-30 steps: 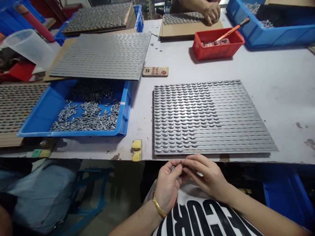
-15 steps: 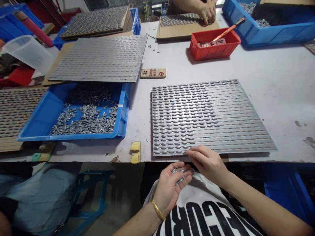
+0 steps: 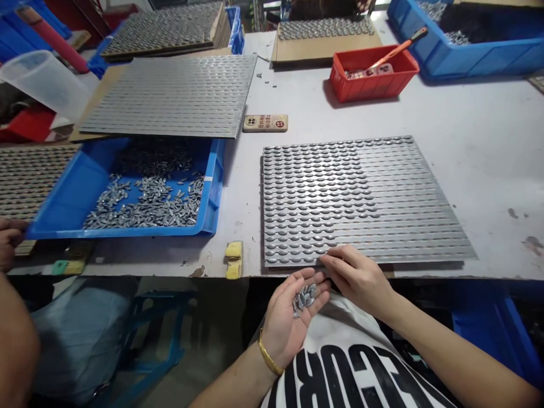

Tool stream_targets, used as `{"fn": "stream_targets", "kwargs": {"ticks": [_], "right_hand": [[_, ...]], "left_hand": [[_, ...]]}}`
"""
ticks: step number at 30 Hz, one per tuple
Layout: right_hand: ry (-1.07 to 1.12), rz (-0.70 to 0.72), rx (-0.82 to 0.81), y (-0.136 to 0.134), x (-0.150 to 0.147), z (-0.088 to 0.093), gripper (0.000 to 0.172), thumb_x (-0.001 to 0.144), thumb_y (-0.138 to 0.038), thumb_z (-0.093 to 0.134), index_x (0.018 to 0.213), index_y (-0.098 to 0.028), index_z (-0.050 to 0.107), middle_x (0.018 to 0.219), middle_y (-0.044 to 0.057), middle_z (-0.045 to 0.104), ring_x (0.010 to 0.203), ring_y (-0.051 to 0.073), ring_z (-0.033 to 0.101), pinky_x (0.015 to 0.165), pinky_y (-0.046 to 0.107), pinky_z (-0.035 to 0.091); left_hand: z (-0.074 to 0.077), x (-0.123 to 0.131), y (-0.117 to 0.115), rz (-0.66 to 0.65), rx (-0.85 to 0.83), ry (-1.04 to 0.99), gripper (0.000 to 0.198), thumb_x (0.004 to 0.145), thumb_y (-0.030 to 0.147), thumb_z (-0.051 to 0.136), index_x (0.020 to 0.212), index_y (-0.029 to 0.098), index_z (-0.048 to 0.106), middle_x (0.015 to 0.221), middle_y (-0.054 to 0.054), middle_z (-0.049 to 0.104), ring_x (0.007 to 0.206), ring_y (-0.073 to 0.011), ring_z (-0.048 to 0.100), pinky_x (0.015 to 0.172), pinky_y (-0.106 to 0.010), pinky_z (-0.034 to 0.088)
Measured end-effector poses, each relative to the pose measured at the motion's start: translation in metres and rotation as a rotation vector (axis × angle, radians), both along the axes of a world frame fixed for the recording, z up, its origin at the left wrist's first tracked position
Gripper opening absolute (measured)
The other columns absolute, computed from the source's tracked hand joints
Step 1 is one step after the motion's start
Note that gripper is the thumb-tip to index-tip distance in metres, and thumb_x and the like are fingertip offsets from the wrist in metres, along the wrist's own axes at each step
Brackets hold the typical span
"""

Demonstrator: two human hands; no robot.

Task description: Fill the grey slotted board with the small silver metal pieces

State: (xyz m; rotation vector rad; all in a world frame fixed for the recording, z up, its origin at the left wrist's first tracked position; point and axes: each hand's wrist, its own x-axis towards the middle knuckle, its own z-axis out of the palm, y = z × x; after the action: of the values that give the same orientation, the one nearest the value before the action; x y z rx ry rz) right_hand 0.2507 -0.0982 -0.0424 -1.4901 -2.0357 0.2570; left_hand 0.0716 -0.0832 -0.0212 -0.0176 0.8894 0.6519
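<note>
My left hand (image 3: 289, 317) is cupped palm-up below the table edge, holding a small heap of grey oval metal pieces (image 3: 304, 297). My right hand (image 3: 357, 275) rests at the near edge of a grooved metal plate (image 3: 403, 209), fingers pinched together at its front rows. What the fingertips hold is too small to see. The plate's left part is filled with rows of the oval pieces. A blue bin (image 3: 80, 198) with several loose pieces (image 3: 148, 207) stands to the left.
A second grooved plate (image 3: 170, 96) overhangs the blue bin. A red tray (image 3: 369, 71) with an orange-handled tool, another blue bin (image 3: 467, 51) and a small wooden tile (image 3: 266, 122) lie further back. Another person's hand (image 3: 8, 243) shows at the left edge.
My hands separated from in front of my chest. The right hand reached up to the plate's near edge. The left hand opened palm-up, showing the pieces. Another person's arm appeared at left.
</note>
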Motion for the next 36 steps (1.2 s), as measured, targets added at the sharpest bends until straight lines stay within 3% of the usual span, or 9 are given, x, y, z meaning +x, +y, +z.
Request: {"fn": "stream_targets", "kwargs": {"ticks": [4, 7, 11, 15, 20, 28, 36], "right_hand": [[0.074, 0.105, -0.028, -0.008, -0.004, 0.011, 0.032, 0.086, -0.013, 0.055, 0.117, -0.02, 0.06, 0.101, 0.01, 0.063, 0.087, 0.019, 0.058, 0.072, 0.032, 0.052], [0.037, 0.185, -0.05, -0.012, -0.01, 0.017, 0.026, 0.087, -0.015, 0.055, 0.111, -0.02, 0.064, 0.101, 0.01, 0.064, 0.087, 0.019, 0.057, 0.072, 0.034, 0.052], [0.019, 0.193, -0.008, -0.017, -0.013, 0.012, 0.02, 0.089, -0.014, 0.05, 0.1, -0.019, 0.065, 0.099, 0.009, 0.065, 0.086, 0.019, 0.057, 0.073, 0.034, 0.052], [-0.045, 0.247, 0.026, -0.021, -0.013, 0.006, 0.019, 0.089, -0.014, 0.05, 0.101, -0.017, 0.064, 0.096, 0.009, 0.065, 0.085, 0.02, 0.057, 0.074, 0.034, 0.05], [-0.188, 0.366, -0.016, -0.022, -0.01, 0.013, 0.028, 0.091, -0.016, 0.045, 0.115, -0.013, 0.06, 0.091, 0.011, 0.064, 0.081, 0.02, 0.057, 0.069, 0.035, 0.048], [-0.228, 0.379, 0.005, -0.021, -0.003, 0.012, 0.025, 0.092, -0.016, 0.044, 0.11, -0.013, 0.061, 0.084, 0.01, 0.062, 0.075, 0.019, 0.056, 0.067, 0.034, 0.048], [-0.098, 0.236, -0.045, -0.022, 0.01, 0.007, 0.02, 0.091, -0.012, 0.047, 0.101, -0.016, 0.064, 0.09, 0.009, 0.065, 0.075, 0.016, 0.058, 0.063, 0.029, 0.049]], "left_hand": [[-0.001, 0.0, 0.0, 0.04, -0.009, -0.043, 0.019, 0.085, 0.021, 0.056, 0.099, 0.011, 0.064, 0.101, -0.014, 0.069, 0.098, -0.0228, 0.064, 0.096, -0.042, 0.045], [0.001, 0.003, 0.001, 0.047, -0.025, -0.034, 0.02, 0.085, 0.022, 0.055, 0.098, 0.012, 0.066, 0.1, -0.012, 0.068, 0.094, -0.0202, 0.064, 0.091, -0.037, 0.047], [0.002, 0.008, 0.001, 0.036, -0.029, -0.06, 0.02, 0.086, 0.02, 0.052, 0.097, 0.01, 0.066, 0.102, -0.013, 0.068, 0.089, -0.0183, 0.064, 0.084, -0.032, 0.048], [0.003, 0.01, -0.001, 0.024, -0.052, -0.02, 0.021, 0.087, 0.019, 0.051, 0.1, 0.009, 0.065, 0.091, -0.012, 0.069, 0.079, -0.0153, 0.064, 0.077, -0.028, 0.049], [0.005, 0.013, 0.0, 0.009, -0.112, 0.029, 0.021, 0.086, 0.021, 0.053, 0.101, 0.01, 0.064, 0.096, -0.014, 0.07, 0.094, -0.0189, 0.065, 0.081, -0.027, 0.048], [0.002, 0.014, -0.001, -0.011, -0.089, 0.054, 0.022, 0.084, 0.024, 0.056, 0.099, 0.011, 0.064, 0.101, -0.016, 0.07, 0.105, -0.0243, 0.063, 0.091, -0.035, 0.047], [0.001, 0.014, 0.0, 0.036, -0.095, 0.022, 0.019, 0.086, 0.02, 0.054, 0.099, 0.01, 0.063, 0.108, -0.017, 0.069, 0.099, -0.0238, 0.066, 0.096, -0.04, 0.046]]}}
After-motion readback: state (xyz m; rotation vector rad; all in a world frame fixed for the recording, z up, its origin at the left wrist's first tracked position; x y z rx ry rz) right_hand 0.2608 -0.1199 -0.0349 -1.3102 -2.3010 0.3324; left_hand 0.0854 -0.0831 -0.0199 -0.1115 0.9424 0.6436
